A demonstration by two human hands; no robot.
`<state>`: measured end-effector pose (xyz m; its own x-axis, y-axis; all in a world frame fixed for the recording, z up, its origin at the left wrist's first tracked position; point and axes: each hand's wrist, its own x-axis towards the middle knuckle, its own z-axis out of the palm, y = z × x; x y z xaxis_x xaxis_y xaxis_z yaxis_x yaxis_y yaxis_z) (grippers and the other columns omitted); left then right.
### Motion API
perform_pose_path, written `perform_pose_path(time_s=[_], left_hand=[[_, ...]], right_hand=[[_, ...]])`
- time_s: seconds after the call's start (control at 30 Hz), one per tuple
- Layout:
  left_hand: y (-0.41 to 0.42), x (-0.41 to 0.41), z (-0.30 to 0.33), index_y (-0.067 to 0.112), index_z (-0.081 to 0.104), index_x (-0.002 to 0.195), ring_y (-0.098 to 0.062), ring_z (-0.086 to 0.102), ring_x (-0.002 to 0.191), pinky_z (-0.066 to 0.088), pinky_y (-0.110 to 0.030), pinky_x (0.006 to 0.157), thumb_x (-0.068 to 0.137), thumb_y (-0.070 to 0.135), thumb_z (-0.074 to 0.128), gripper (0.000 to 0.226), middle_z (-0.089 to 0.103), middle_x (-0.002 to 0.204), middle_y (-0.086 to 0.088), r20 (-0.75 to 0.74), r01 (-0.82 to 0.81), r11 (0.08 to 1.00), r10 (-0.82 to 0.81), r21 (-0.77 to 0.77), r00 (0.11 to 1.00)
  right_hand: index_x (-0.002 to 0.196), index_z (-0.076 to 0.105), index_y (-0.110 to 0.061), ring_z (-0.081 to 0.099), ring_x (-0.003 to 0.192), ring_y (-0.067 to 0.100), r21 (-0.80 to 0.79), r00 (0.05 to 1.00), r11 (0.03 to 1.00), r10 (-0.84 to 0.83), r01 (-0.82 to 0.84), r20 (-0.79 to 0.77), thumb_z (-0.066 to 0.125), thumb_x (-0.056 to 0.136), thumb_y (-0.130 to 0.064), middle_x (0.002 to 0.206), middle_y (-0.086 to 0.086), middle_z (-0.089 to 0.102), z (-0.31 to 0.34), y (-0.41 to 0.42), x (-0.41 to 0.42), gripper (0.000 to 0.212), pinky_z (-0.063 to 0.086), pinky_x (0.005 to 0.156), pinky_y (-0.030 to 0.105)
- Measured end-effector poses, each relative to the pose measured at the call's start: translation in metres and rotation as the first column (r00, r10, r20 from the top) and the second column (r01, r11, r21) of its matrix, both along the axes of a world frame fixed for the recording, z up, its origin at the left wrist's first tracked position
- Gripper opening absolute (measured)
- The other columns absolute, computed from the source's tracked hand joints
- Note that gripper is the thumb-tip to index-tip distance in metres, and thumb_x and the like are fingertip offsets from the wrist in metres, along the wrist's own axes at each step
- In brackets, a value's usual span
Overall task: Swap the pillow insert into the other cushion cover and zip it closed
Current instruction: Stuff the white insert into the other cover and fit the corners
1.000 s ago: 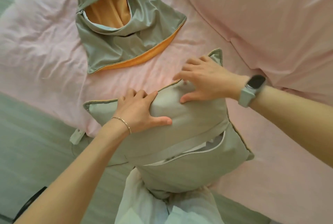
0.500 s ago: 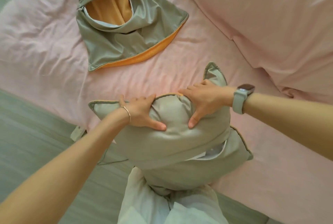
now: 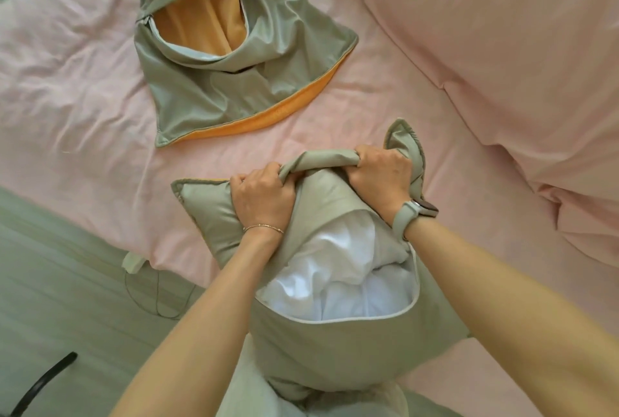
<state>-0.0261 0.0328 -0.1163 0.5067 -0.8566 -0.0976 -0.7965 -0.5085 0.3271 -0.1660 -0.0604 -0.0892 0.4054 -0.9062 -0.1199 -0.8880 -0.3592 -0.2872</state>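
Your left hand (image 3: 263, 197) and right hand (image 3: 380, 175) both have a tight grip on bunched fabric along the far edge of the sage cushion cover (image 3: 335, 353), fingers curled hard into it. The cover sits at the near edge of the pink bed (image 3: 100, 115), its zip gaping, white pillow insert (image 3: 338, 286) showing inside. The other cover (image 3: 234, 74), orange-lined, lies open further back.

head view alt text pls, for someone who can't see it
Both hands, left hand and right hand, grip bunched fabric of a sage cushion cover whose open zip shows the white insert. An empty sage-and-orange cover lies beyond on the pink bed.
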Motion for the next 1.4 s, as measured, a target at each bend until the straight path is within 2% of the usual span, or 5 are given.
perform_pose_path(time_s=[0.27, 0.4, 0.73, 0.93, 1.4], left_hand=[[-0.035, 0.007, 0.013, 0.017, 0.06, 0.049, -0.024, 0.055, 0.045, 0.023, -0.03, 0.063, 0.075, 0.05, 0.052, 0.042, 0.057, 0.044, -0.003, 0.016, 0.063, 0.98, -0.061, -0.189, 0.998], [-0.074, 0.01, 0.035, 0.019, 0.069, 0.083, -0.024, 0.06, 0.088, 0.023, -0.032, 0.084, 0.069, 0.059, 0.064, 0.042, 0.07, 0.083, -0.002, -0.053, 0.152, 0.978, -0.161, -0.145, 0.986], [0.017, -0.025, 0.061, 0.016, 0.059, 0.087, -0.022, 0.05, 0.081, 0.037, -0.034, 0.071, 0.084, 0.024, 0.063, 0.009, 0.063, 0.083, -0.005, 0.011, 0.32, 0.754, -0.383, -0.573, 0.924], [0.042, -0.031, 0.046, 0.017, 0.069, 0.103, -0.022, 0.05, 0.104, 0.038, -0.036, 0.085, 0.088, 0.039, 0.054, 0.031, 0.065, 0.105, -0.004, 0.051, 0.554, 0.73, -0.586, -0.4, 0.809], [0.008, -0.031, 0.037, 0.009, 0.062, 0.118, -0.026, 0.054, 0.11, 0.039, -0.036, 0.096, 0.085, 0.036, 0.044, 0.046, 0.064, 0.115, -0.006, -0.203, 0.409, 0.891, -0.445, -0.196, 0.872]], right_hand=[[0.097, 0.071, -0.015, 0.061, 0.091, 0.028, 0.013, 0.982, 0.998, -0.066, 0.064, 0.177, 0.067, 0.077, -0.042, 0.092, 0.006, 0.072, 0.026, -0.02, -0.025, 0.033, 0.038, 0.091, 0.035], [0.12, 0.058, -0.008, 0.051, 0.109, 0.028, 0.059, 0.962, 0.987, -0.157, 0.147, 0.223, 0.059, 0.087, -0.027, 0.115, 0.01, 0.062, 0.032, -0.02, -0.04, 0.037, 0.038, 0.098, 0.039], [0.085, 0.052, -0.009, 0.049, 0.067, 0.022, -0.241, 0.853, 0.956, 0.261, -0.166, 0.451, 0.057, 0.081, -0.003, 0.074, 0.008, 0.058, 0.05, 0.079, -0.059, 0.008, 0.044, 0.06, 0.035], [0.082, 0.062, -0.006, 0.055, 0.065, 0.023, -0.133, 0.923, 0.978, 0.199, -0.164, 0.33, 0.056, 0.085, -0.013, 0.074, 0.005, 0.061, 0.042, 0.108, -0.087, 0.01, 0.046, 0.058, 0.034], [0.104, 0.063, -0.01, 0.058, 0.083, 0.028, -0.069, 0.99, 0.992, 0.101, -0.108, -0.096, 0.079, 0.062, -0.034, 0.092, 0.003, 0.067, 0.001, 0.093, -0.056, 0.051, 0.039, 0.073, 0.037]])
